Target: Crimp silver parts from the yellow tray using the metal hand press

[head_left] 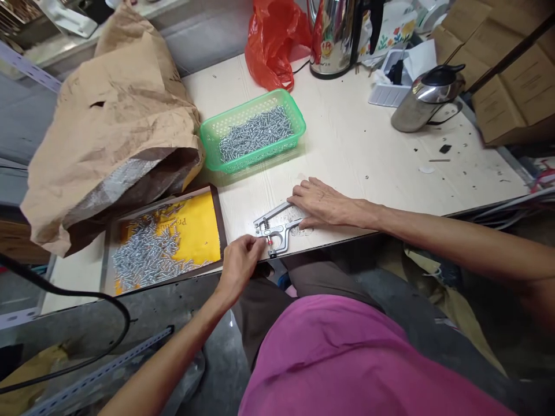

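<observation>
A small metal press tool [274, 229] lies at the near edge of the pale wooden table [355, 150]. My right hand [323, 203] rests on its two handles, fingers wrapped over them. My left hand [240, 263] is pinched at the tool's jaw end, holding a tiny part I cannot make out. To the left, a dark-framed tray [217, 208] with a yellow bottom holds a heap of small silver metal pieces [147, 254]. A green plastic basket [254, 132] behind the tool is filled with similar silver pieces.
A large crumpled brown paper sack [117, 115] lies at the left. A red plastic bag [273, 40], a steel kettle [336, 34], a tipped steel pot [427, 95], a white tray and cardboard boxes [515, 75] crowd the far edge. A black cable [87, 297] loops at lower left.
</observation>
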A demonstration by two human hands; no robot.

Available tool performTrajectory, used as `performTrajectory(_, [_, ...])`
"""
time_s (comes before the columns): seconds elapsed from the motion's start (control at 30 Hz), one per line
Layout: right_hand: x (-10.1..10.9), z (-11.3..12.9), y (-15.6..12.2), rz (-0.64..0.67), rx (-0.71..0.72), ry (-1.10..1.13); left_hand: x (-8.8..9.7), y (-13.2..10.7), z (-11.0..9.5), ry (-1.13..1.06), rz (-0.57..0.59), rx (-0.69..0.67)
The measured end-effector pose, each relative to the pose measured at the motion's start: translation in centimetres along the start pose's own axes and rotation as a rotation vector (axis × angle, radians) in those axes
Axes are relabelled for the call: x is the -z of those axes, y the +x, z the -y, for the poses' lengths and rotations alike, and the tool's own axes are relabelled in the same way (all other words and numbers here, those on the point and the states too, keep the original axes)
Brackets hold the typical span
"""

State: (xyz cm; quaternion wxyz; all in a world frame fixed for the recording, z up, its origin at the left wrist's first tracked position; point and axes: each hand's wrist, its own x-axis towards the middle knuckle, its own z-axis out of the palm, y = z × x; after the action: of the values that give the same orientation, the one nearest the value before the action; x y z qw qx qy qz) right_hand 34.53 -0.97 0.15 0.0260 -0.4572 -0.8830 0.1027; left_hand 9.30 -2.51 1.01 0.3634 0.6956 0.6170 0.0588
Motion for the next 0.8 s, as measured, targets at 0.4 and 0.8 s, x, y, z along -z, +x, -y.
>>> performTrajectory(0.4, [0.3, 1.0, -0.2, 0.054, -0.15, 0.039, -2.6, 5.6, -4.0, 0.586, 0.013, -0.719])
performTrajectory(0.8, [-0.8, 0.5, 0.1, -0.018, -0.154, 0.002, -3.1, 5.3, -4.4, 0.539, -0.045, -0.631])
